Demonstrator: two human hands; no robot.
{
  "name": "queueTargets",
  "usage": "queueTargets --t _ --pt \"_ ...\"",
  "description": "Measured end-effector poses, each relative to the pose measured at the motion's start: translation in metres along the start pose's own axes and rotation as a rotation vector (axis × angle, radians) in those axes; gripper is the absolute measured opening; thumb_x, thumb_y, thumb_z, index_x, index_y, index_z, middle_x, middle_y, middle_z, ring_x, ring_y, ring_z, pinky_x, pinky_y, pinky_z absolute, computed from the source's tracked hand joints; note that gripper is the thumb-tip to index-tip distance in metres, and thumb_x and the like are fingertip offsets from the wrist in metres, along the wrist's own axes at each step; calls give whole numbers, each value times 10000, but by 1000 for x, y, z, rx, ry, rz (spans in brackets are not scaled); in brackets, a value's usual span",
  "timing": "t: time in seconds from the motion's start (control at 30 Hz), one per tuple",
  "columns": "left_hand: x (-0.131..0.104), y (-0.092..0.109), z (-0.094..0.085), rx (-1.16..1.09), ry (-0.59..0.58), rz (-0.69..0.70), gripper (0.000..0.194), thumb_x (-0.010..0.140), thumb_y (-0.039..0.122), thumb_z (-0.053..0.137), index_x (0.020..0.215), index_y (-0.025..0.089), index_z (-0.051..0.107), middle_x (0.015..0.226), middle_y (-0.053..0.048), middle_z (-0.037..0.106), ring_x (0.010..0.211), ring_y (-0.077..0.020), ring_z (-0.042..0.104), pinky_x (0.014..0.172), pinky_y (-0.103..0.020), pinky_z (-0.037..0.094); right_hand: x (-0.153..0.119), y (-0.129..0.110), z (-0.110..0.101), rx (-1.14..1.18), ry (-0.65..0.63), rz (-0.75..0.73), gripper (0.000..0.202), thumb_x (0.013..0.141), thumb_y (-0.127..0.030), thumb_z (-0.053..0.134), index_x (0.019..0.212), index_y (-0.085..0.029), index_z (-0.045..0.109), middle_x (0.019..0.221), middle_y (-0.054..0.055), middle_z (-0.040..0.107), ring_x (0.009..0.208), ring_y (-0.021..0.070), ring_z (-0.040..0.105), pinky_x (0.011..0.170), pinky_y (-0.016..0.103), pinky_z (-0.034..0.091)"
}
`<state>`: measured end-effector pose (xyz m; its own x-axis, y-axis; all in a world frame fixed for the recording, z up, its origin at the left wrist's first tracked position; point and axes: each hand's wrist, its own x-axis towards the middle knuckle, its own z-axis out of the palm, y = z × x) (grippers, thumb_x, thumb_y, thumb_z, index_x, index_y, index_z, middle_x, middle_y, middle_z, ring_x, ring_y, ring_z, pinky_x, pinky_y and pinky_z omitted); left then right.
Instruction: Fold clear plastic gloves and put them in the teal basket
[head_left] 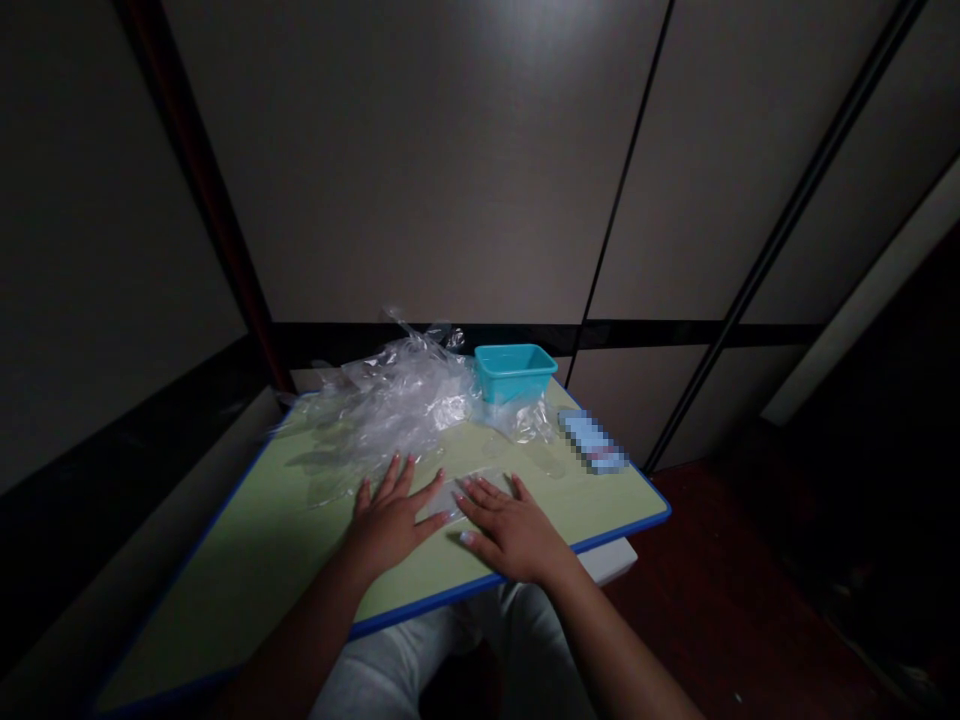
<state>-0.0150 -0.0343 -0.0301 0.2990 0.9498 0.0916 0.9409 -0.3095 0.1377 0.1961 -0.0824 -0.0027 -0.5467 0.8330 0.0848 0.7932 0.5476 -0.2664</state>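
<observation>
My left hand (396,513) lies palm down near the front of the table, its fingers spread. Beside it my right hand (504,523) rests flat too, fingers stretched forward. Between and partly under the fingers of both hands is a flat piece of clear plastic (445,499), perhaps a small bag; its full outline is hidden. Just beyond my left hand a large loose heap of clear plastic bags (397,395) covers the back left of the table. More crumpled clear plastic (525,418) sits in front of a turquoise tub.
The turquoise tub (516,374) stands at the back of the light green table (247,560), which has a blue edge. A pale blue blurred-out flat object (592,440) lies near the right edge. Cabinet panels (435,170) rise behind. My legs are below the front edge.
</observation>
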Motion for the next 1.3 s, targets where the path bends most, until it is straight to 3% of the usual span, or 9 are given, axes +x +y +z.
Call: queueTargets --t 0.27,0.5,0.77,0.93,1.17,1.3 --pt "0 1 -1 18 5 16 568 827 584 444 1358 404 351 1507 -59 232 1389 -340 51 1027 -621 111 -14 -1 4 25 -2 136 593 939 -511 226 1445 -200 225 1488 49 222 1377 186 174 1113 448 29" --pt "0 4 -5 21 -17 -6 559 825 573 460 1349 405 359 1512 -99 199 1396 -304 16 1032 -613 97 -21 4 8 19 25 257 609 941 -504 203 1451 -173 181 1496 56 194 1382 186 156 1102 493 61" --pt "0 1 -2 16 -11 0 565 821 595 444 1349 416 349 1515 -78 198 1397 -300 8 1032 -608 99 -24 12 12 5 68 376 610 940 -492 208 1444 -148 212 1494 64 199 1385 194 146 1099 506 63" --pt "1 1 1 20 -2 -3 562 821 595 444 1347 420 351 1511 -72 211 1397 -305 27 1029 -615 96 -16 5 11 13 102 462 645 937 -484 222 1446 -90 178 1505 96 115 1393 216 93 1094 533 20" --pt "0 0 -1 27 -11 9 556 822 495 495 1352 410 349 1513 -71 201 1397 -304 21 1034 -617 89 11 -27 10 132 86 205 592 950 -511 144 1445 -192 212 1498 52 187 1388 173 130 1092 518 -50" --pt "0 1 -4 24 -39 7 606 800 388 536 1370 383 329 1519 -67 174 1399 -288 -6 1047 -598 91 29 -31 10 178 25 151 579 955 -489 136 1446 -188 196 1496 58 202 1384 162 145 1090 527 -37"
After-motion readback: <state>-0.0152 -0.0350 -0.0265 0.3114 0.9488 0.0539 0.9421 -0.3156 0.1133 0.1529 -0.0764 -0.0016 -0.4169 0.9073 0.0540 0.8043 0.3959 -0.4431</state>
